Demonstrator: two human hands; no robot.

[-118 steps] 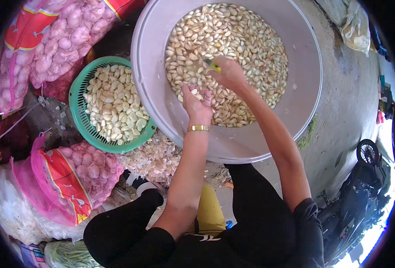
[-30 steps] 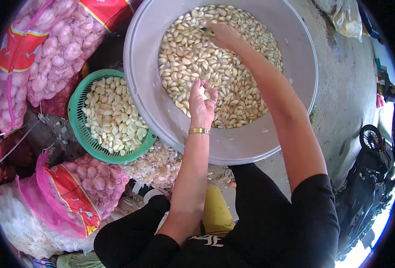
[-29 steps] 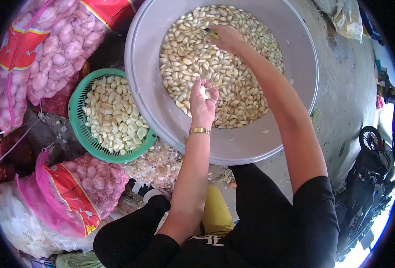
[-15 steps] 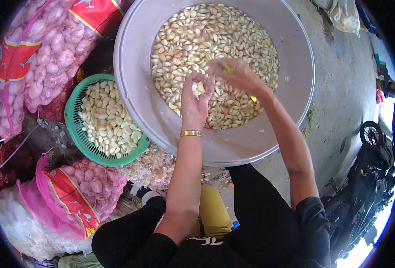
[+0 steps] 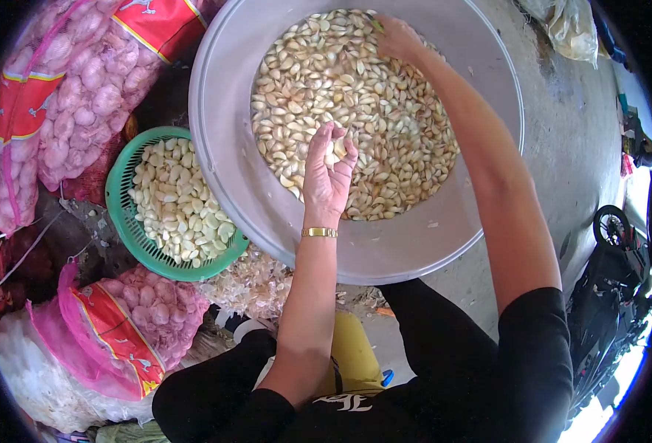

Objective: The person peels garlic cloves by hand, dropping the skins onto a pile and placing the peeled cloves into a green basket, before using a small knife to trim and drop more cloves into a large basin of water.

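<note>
My left hand [image 5: 329, 173], with a gold band at the wrist, is palm up over the big grey tub [image 5: 256, 199]. Its curled fingers hold pale garlic cloves [image 5: 335, 153]. At the tub's far side, my right hand [image 5: 399, 40] reaches down to the mass of unpeeled garlic cloves [image 5: 385, 162]. A small yellow-green tool [image 5: 377, 26] shows at its fingers; its shape is mostly hidden. Left of the tub, a green basket [image 5: 117, 198] holds peeled garlic cloves [image 5: 178, 196].
Net sacks of garlic bulbs [image 5: 93, 81] stand at the left, and a smaller pink net bag [image 5: 152, 303] lies below the basket. Garlic skins [image 5: 256, 277] litter the floor by the tub. A motorbike [image 5: 610, 295] is at the right.
My right hand has moved from beside the left hand to the tub's far side, carrying the yellow-green tool. My left hand stays nearly in place with the cloves.
</note>
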